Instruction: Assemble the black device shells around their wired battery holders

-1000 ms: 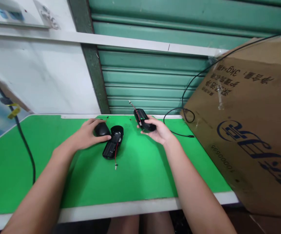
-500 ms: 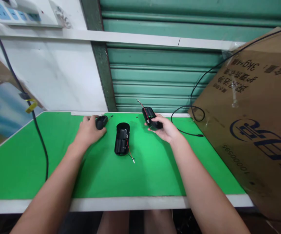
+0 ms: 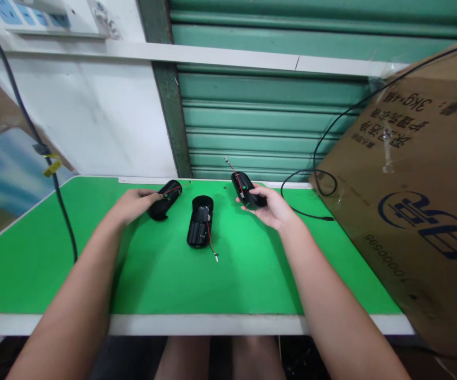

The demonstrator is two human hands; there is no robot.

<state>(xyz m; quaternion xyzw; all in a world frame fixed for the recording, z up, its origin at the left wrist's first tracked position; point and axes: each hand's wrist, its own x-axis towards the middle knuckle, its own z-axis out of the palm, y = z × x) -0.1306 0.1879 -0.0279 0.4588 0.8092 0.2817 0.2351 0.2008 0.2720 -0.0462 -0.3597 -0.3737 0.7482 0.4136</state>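
Housings (image 3: 199,212) of black plastic are three in the head view, and each has one thin red wire (image 3: 210,235), so the wires are also three. The middle housing (image 3: 197,233) lies free on the green table (image 3: 212,290), with its open side up. The left housing (image 3: 166,202), hollow side also up, is at the left hand (image 3: 135,205). The right housing (image 3: 244,180) is in the right hand (image 3: 269,207), raised over the table. One black cable (image 3: 65,214) hangs at left; another cable (image 3: 323,218) makes a loop near one cardboard box (image 3: 414,174).

Both forearms reach forward. The left hand is palm down, thumb touching the housing's edge; how tightly its fingers close, I cannot tell. The right hand grips its housing, thumb above and fingers beneath.
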